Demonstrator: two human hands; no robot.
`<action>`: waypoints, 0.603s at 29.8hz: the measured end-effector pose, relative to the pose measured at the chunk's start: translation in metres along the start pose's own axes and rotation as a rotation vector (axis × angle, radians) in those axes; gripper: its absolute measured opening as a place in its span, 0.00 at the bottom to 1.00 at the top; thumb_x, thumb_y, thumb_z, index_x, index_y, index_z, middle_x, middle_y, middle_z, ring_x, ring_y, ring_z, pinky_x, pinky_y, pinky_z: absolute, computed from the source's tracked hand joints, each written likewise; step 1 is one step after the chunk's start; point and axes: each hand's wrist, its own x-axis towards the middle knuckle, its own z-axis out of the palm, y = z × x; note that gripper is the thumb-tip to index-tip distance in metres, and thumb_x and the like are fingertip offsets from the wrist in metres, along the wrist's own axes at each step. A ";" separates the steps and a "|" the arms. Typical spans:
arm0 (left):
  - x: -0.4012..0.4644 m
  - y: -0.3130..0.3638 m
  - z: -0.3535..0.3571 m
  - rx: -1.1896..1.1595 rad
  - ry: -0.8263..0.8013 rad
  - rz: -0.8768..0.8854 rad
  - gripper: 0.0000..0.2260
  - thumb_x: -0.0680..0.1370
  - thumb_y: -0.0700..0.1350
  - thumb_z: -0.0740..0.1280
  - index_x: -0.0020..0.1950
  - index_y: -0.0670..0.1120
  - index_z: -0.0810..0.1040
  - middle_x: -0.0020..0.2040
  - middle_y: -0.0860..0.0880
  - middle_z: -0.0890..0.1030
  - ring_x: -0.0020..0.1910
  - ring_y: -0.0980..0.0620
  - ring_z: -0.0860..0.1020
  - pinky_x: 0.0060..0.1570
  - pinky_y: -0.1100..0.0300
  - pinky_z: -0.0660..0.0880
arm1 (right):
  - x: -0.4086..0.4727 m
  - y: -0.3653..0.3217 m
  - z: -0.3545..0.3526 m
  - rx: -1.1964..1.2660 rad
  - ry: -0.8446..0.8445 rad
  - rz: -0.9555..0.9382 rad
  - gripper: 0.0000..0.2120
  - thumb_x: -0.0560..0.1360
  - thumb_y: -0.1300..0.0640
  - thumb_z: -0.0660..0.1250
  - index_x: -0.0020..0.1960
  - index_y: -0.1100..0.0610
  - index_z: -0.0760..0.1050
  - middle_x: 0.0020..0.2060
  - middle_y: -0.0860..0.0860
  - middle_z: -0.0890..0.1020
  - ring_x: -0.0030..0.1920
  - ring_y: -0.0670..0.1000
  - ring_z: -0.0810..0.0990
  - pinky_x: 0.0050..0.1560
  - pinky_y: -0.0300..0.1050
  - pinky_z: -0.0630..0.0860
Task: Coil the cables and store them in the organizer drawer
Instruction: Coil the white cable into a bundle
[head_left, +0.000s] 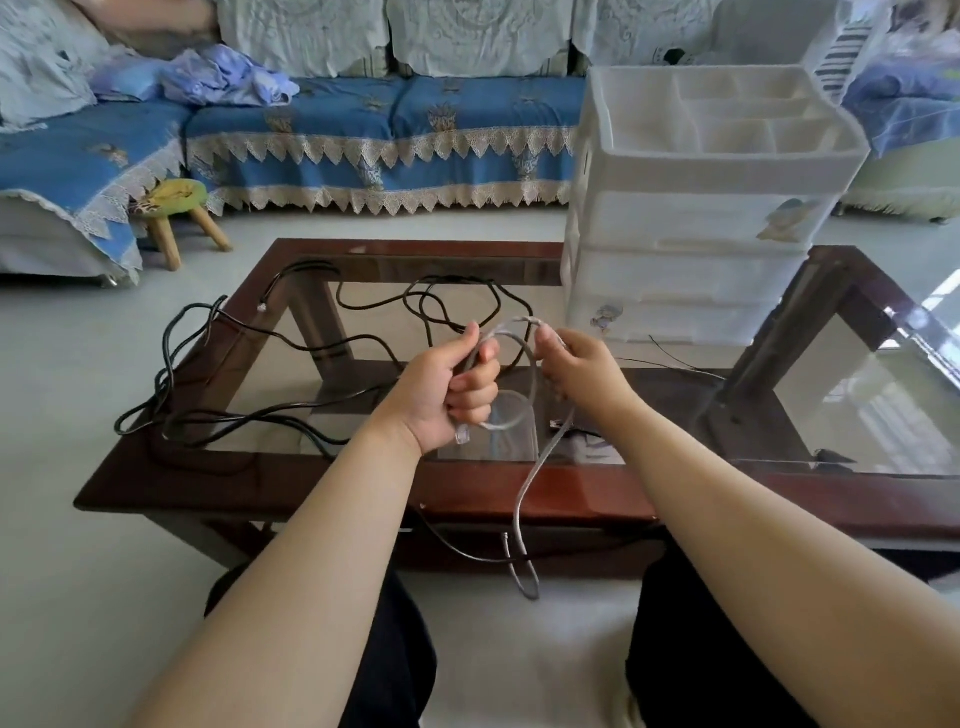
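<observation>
My left hand (457, 387) grips a loop of a grey cable (524, 499), with the cable's clear plug sticking out below the fist. My right hand (582, 366) pinches the same grey cable near the top of the loop. The cable's free length hangs down past the table's front edge between my knees. A long black cable (249, 332) lies tangled and loose over the left half of the glass table (291, 483). The white plastic organizer (696, 218) with its drawers shut stands at the table's far right.
A thin black wire (675, 358) lies on the glass in front of the organizer. A blue-covered sofa (363, 119) runs along the back, and a small wooden stool (174, 213) stands on the floor at the left. My dark-trousered knees sit under the table's front edge.
</observation>
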 end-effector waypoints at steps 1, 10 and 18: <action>0.004 -0.001 -0.002 -0.013 0.013 0.021 0.19 0.83 0.52 0.50 0.37 0.46 0.68 0.22 0.54 0.60 0.19 0.59 0.57 0.20 0.64 0.52 | 0.001 0.007 0.000 0.054 0.006 0.057 0.20 0.78 0.44 0.61 0.38 0.59 0.73 0.25 0.49 0.69 0.27 0.48 0.65 0.29 0.41 0.64; 0.025 0.011 -0.015 -0.173 0.242 0.114 0.24 0.83 0.51 0.51 0.26 0.48 0.64 0.20 0.53 0.59 0.18 0.57 0.56 0.18 0.65 0.52 | 0.013 0.004 0.008 0.430 -0.041 0.309 0.16 0.77 0.45 0.64 0.37 0.55 0.70 0.23 0.47 0.64 0.25 0.48 0.61 0.27 0.41 0.62; 0.030 0.011 -0.011 -0.165 0.223 0.023 0.23 0.82 0.50 0.52 0.26 0.49 0.60 0.20 0.53 0.58 0.17 0.58 0.55 0.17 0.66 0.52 | 0.012 -0.004 -0.003 0.296 0.219 0.028 0.16 0.80 0.47 0.58 0.41 0.57 0.73 0.26 0.49 0.69 0.23 0.47 0.65 0.22 0.38 0.62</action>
